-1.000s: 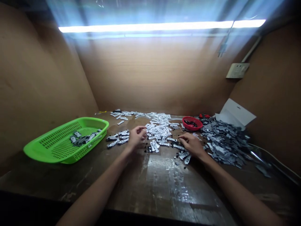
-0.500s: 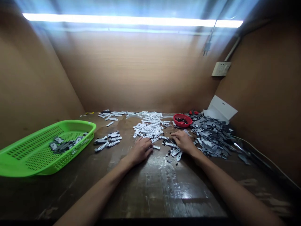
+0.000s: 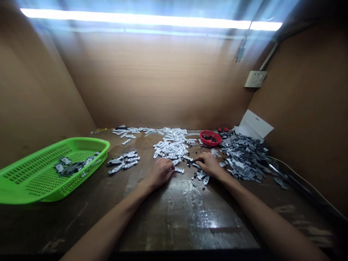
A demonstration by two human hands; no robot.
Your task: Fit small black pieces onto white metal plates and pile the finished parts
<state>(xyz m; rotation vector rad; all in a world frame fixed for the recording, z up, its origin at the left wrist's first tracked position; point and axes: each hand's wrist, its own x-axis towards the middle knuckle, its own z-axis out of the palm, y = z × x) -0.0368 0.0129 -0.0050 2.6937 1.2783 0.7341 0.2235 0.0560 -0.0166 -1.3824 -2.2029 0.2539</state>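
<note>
While palm-down on the worn wooden counter (image 3: 185,217): left hand (image 3: 160,173), fingers curled, beside white metal strips (image 3: 171,148); right hand (image 3: 209,165), fingers curled, near small black parts (image 3: 195,175); any grip impossible to confirm.

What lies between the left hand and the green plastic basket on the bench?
A small cluster of white-and-black strips lies on the wooden bench across most of the gap between the left hand and the green plastic basket.
</note>
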